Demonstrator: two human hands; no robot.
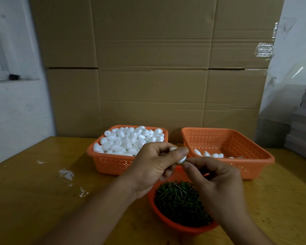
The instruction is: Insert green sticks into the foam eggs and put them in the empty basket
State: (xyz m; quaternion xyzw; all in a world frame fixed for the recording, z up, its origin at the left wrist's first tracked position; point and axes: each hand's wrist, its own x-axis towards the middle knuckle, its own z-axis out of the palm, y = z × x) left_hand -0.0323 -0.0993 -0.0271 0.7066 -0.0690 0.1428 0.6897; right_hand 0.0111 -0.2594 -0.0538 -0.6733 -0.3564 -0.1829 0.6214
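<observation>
Head view: pushing a stick into a foam egg, mid-insertion.

Left hand [154,167] pinching the egg [181,159] above the round bowl of green sticks [180,202]; right hand [212,175] with fingers [188,165] closed on a stick, barely visible at the egg's lower end. Likely next: press straight in, then drop into the right basket [254,161], already holding a few eggs. Full egg basket [113,161] behind left, on the bench [34,191].
</observation>
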